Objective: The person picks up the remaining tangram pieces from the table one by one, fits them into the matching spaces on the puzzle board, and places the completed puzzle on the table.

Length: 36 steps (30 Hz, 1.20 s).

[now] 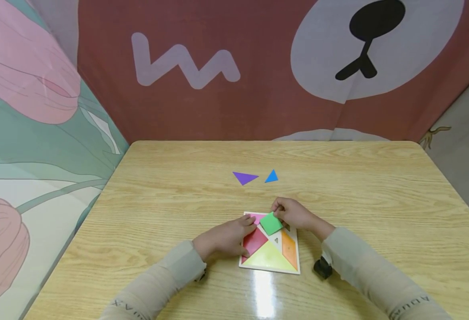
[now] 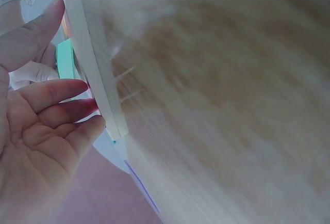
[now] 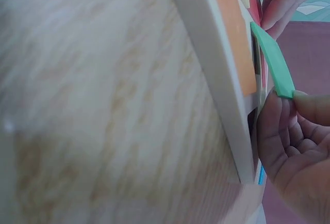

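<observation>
A white tangram tray (image 1: 269, 270) lies on the table holding a yellow triangle (image 1: 270, 257), a red triangle (image 1: 254, 242), an orange parallelogram (image 1: 288, 249) and a pink piece (image 1: 261, 217). My right hand (image 1: 296, 214) pinches a green square (image 1: 271, 223) by its far corner between thumb and fingers. In the right wrist view the green square (image 3: 276, 64) tilts up from the tray. My left hand (image 1: 228, 235) rests over the tray's left side, fingertips on the pink piece and thumb by the red triangle. Its fingers are extended in the left wrist view.
Beyond the tray lie a purple triangle (image 1: 244, 178) and a blue triangle (image 1: 272, 177). The wooden table (image 1: 170, 178) ends at a brown printed cloth (image 1: 202, 115) behind it. A black wrist camera (image 1: 323, 268) hangs under the right sleeve.
</observation>
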Motion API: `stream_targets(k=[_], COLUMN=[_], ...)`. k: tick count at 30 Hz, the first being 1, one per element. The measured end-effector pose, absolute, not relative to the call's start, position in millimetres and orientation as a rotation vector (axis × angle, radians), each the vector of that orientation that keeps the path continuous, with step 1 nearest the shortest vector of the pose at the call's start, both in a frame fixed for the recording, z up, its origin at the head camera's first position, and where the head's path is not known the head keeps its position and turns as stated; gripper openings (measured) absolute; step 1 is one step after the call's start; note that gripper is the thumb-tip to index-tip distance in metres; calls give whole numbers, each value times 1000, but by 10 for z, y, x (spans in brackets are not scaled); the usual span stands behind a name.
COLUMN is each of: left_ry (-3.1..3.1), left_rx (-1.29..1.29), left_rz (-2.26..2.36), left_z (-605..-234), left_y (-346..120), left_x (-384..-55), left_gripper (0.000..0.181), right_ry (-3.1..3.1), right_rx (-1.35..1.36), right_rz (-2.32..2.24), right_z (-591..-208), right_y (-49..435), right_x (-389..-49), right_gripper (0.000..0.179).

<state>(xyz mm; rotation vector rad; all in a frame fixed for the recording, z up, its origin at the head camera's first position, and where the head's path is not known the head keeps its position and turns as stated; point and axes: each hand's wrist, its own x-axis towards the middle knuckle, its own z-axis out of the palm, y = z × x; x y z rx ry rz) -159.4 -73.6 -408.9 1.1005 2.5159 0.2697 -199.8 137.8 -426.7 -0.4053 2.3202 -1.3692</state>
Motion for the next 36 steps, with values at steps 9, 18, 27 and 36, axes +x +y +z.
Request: stream_targets(k=[9,18,27,36], left_ry=[2513,2518,2517,2514], left_rx=[1096,1093,1106,1097], left_rz=[272,279,292,283], left_z=[-4110,-4093,-4106,-4098], left_y=[-745,-746,-749,-753], left_x=[-1597,-1594,-1607,-1601], left_gripper=[70,70,70,70], right_ry=[2340,2389,2485,2542], right_rx=[-435,-428,-479,-504], right_rz=[-1347,-1310,-1194,-1112], right_z=[-4269,-4267,-4242,-4247], right_y=[1333,1301,1263,1229], right_x=[-1978,-1967,-1976,-1990], right_gripper=[5,5,4,4])
